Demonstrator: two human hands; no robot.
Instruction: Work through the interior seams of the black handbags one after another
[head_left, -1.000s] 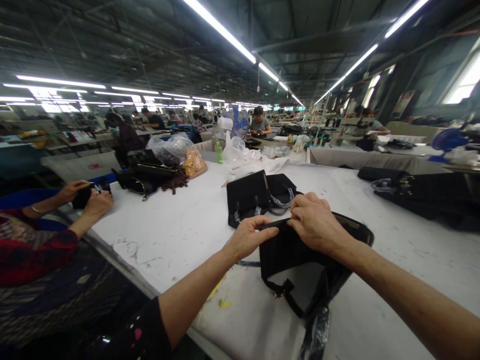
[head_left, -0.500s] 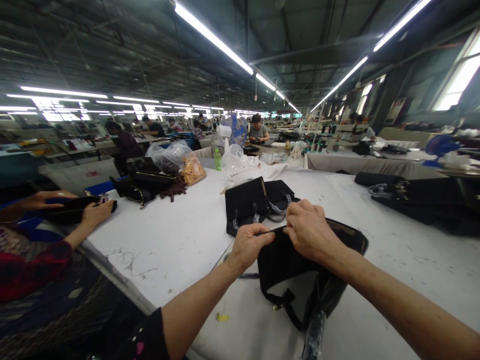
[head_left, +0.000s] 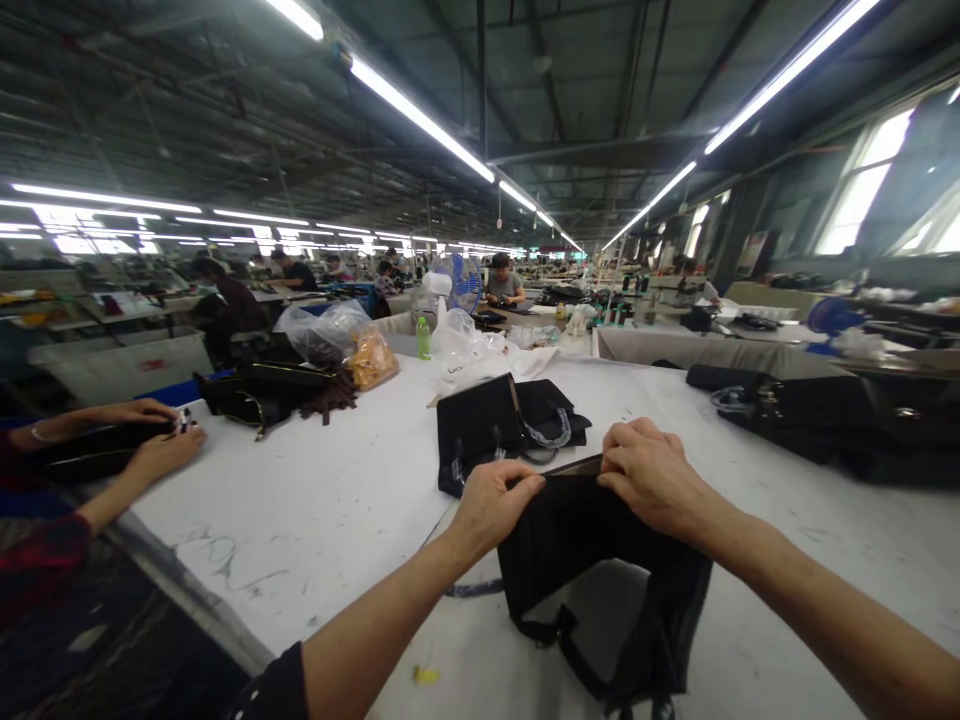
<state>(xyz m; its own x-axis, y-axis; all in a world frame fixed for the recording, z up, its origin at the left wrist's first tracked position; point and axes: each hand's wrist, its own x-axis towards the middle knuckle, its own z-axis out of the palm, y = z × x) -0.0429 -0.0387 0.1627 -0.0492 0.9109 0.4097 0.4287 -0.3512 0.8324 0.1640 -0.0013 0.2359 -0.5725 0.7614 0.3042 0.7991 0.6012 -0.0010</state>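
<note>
Both my hands grip the top edge of a black handbag [head_left: 585,545] standing on the white table [head_left: 330,500]. My left hand [head_left: 491,505] pinches the rim at its left end, fingers closed. My right hand [head_left: 656,478] is curled over the rim at the right, and the mouth is pulled apart between them. The bag's black strap with a small metal fitting hangs toward the table's near edge. Just beyond lies a second black handbag [head_left: 502,425] with plastic-wrapped handles.
A co-worker's hands [head_left: 154,440] at the left hold a dark bag. Dark bags [head_left: 262,390] and clear plastic sacks [head_left: 330,335] sit at the far left, a green bottle [head_left: 423,338] and a fan behind. More black bags [head_left: 810,410] lie at the right. Other workers sit at distant tables.
My hands have drawn the bag's rim apart and the bag has risen more upright. The view has tilted upward. The co-worker's hands have shifted lower left with their bag.
</note>
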